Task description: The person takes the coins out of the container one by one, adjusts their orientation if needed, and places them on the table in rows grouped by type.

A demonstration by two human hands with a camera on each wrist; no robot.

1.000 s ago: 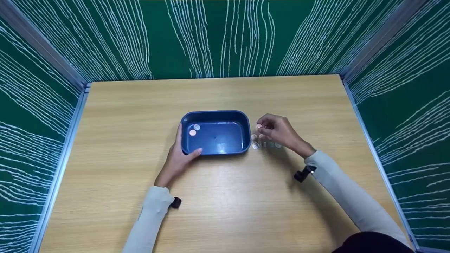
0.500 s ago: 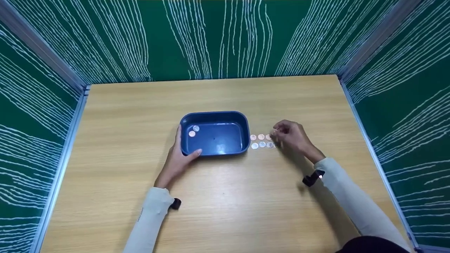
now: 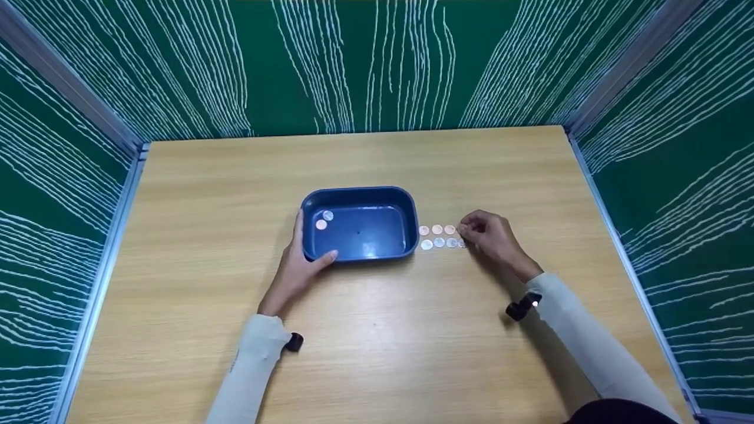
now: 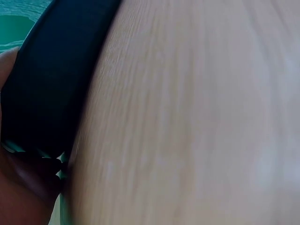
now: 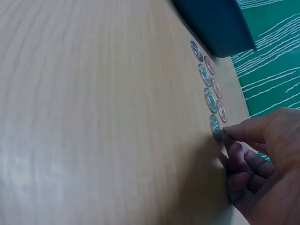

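A blue plastic tray (image 3: 359,250) sits mid-table, with a silver coin (image 3: 328,215) and a copper coin (image 3: 321,224) lying on its floor. My left hand (image 3: 299,268) grips the tray's near left corner, thumb over the front rim and fingers along the left wall. To the tray's right run two rows of coins: copper coins (image 3: 437,229) behind, silver coins (image 3: 439,242) in front. At the right end of the copper row my right hand (image 3: 492,235) pinches a coin (image 5: 226,129), mostly hidden by thumb and finger, right beside the last silver coin (image 5: 215,128).
The light wooden table (image 3: 365,330) reaches to green walls (image 3: 412,65) with white wavy lines at the back and both sides. Metal posts (image 3: 642,65) stand at the corners. Small black cameras are strapped to both wrists.
My right hand has moved from beside the tray's right rim rightward and down to the far end of the copper row, carrying the coin. The left hand keeps its grip on the tray.
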